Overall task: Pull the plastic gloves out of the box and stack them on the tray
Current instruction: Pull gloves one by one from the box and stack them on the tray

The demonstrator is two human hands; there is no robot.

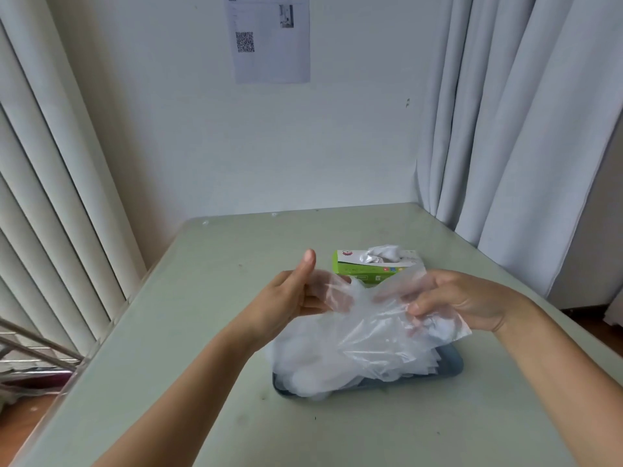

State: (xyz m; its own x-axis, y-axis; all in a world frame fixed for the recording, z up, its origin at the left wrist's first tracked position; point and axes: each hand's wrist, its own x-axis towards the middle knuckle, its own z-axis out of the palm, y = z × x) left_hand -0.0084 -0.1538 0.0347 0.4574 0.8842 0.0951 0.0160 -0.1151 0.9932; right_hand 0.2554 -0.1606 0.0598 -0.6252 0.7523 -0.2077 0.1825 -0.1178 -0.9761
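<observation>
A clear plastic glove (374, 318) hangs stretched between both hands, its long axis running roughly from one hand across to the other, above the tray. The right hand (462, 303) pinches one crumpled end between thumb and curled fingers; the left hand (293, 294) has its fingers folded on the other end, thumb sticking up free. Straight below the glove lies the pile of gloves (323, 369) already stacked on the dark tray (451, 360) (the tray barely shows at its rim). Beyond the hands sits the green box (360, 269), more film bunched from its slot, a little nearer the right hand. I judge the coming move is simply downward: lower the glove flat onto the pile.
</observation>
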